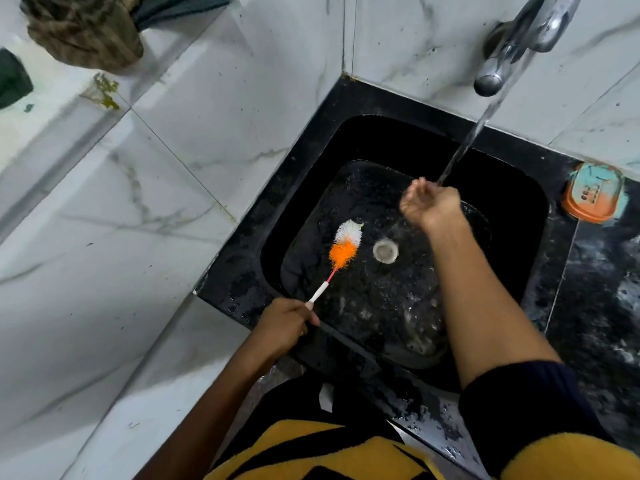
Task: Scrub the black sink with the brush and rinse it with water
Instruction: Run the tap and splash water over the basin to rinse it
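Left hand [287, 323] has its fingers wrapped round the white handle of the orange-and-white bristle brush [341, 252], bristles down on the wet floor of the black square sink [388, 306] beside the round drain [385, 251]. Right hand [429, 204], fingers loosely cupped and holding nothing, sits under the water stream [474, 133] pouring from the chrome tap [519, 36].

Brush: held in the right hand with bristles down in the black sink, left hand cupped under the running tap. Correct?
Hands are swapped. The head view shows the left hand gripping the brush, bristles in the black sink, while the right hand is cupped under the stream from the tap.
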